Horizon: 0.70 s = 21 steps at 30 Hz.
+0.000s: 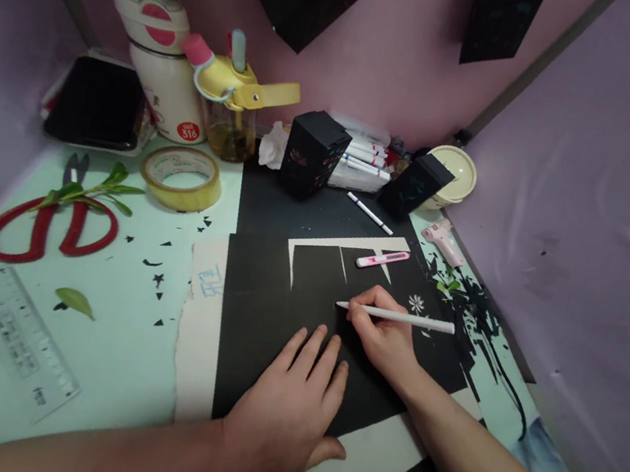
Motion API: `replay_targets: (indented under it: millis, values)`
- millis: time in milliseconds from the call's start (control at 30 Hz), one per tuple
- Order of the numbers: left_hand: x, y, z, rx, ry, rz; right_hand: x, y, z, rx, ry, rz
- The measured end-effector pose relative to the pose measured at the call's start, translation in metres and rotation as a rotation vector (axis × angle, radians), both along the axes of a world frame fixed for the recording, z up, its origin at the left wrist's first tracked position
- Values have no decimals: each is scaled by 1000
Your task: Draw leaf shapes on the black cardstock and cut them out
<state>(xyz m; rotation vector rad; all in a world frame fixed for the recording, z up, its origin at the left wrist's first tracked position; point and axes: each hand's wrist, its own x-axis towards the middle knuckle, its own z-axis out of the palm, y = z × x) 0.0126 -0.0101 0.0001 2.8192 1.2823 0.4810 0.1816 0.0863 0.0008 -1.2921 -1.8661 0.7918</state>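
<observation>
- My right hand (386, 336), grip closed on thin white stylus pen (398, 316), tip on large black paper sheet (271, 317).
- My left hand (286, 408) flat, fingers spread, pressing sheet mid pale-green worktop (118, 332).
- Pink utility knife (382, 259) just beyond.

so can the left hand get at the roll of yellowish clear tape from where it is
Probably yes. The left hand lies flat on the black paper sheet, holding nothing, and the roll of yellowish clear tape sits up and to its left on the pale green table, with only small black paper scraps between them.
</observation>
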Motion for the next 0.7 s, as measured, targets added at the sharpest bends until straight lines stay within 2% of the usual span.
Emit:
replay_targets:
  millis: [700]
  values:
    - [0, 1, 4, -37, 13, 0, 0, 2, -2, 40, -33, 42]
